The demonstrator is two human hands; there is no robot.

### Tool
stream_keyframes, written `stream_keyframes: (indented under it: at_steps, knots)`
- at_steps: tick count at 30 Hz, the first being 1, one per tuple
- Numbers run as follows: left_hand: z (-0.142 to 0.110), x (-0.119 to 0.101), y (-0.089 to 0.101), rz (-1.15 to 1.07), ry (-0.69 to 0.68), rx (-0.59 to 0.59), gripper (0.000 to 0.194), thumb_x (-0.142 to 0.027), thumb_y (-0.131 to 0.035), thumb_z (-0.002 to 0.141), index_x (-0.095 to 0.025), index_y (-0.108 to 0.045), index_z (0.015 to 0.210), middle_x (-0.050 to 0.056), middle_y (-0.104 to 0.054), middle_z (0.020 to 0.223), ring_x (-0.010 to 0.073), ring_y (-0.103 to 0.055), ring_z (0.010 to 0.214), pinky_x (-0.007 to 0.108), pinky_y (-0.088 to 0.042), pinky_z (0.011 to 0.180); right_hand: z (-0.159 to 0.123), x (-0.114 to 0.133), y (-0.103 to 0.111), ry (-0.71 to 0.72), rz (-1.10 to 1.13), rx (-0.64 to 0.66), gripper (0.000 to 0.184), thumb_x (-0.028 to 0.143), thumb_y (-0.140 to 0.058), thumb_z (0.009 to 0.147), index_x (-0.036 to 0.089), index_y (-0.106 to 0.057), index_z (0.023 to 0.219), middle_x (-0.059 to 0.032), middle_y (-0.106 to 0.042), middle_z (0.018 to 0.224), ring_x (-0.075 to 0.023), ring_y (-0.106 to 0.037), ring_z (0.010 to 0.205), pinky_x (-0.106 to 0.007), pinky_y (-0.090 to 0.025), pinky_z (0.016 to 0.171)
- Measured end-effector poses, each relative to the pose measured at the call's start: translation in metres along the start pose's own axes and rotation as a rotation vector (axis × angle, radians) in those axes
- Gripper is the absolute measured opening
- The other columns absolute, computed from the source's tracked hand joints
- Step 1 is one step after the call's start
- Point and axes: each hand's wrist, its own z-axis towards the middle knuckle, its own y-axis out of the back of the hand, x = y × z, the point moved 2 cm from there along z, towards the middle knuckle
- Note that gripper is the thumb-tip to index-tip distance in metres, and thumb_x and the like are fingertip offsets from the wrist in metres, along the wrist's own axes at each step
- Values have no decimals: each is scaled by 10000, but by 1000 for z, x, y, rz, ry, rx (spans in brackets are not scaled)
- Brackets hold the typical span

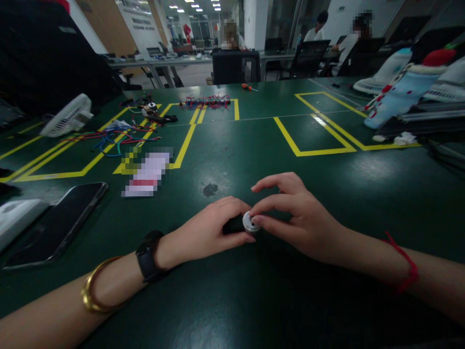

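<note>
Cylinder of silvery metal [248, 226], likely light, stiff and slick, best held by its rim, was clamped over the green table [236, 160] between thumb and forefinger of the left hand [209, 228]. Those of the right hand [305, 220] nearly met at its face, though whether gripping it was unclear; the wall lettering [136, 20] was too blurred to read.

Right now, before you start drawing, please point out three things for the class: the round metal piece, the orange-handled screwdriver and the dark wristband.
Round metal piece [247, 223]: head view, on its pale top face.
Orange-handled screwdriver [246, 87]: head view, on its handle.
Dark wristband [147, 257]: head view, on its strap.
</note>
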Motion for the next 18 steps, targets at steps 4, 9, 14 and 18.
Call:
stream_keyframes:
  at_steps: [4,9,14,18]
  knots:
    - [0,0,1,-8,2,-2,304,-361,-667,855,-188,-563,1082,45,-623,1037,193,-585,932,319,-464,835,2,-7,12,-17,91,-86,93,280,-636,864,235,-684,929,-50,-602,1078,-210,-536,1051,-365,-415,915]
    - [1,0,1,-23,-14,2,299,-338,-677,849,-195,-574,1091,47,-624,1067,199,-573,986,321,-457,869,-4,-25,16,-19,122,212,108,302,-641,856,237,-700,918,-48,-597,1065,-215,-528,1047,-373,-418,914]
    - [1,1,1,-15,-2,3,326,-321,-683,847,-202,-565,1127,37,-622,1085,190,-566,1002,316,-450,883,-10,-41,6,-54,103,477,162,350,-632,859,250,-732,937,-65,-571,1148,-248,-473,1118,-435,-369,964]
    - [1,2,0,-22,-2,7,323,-318,-683,847,-207,-563,1126,39,-622,1090,194,-566,1005,317,-453,879,-11,-43,5,-80,126,483,168,345,-624,864,252,-735,950,-65,-563,1168,-250,-467,1139,-442,-358,982]
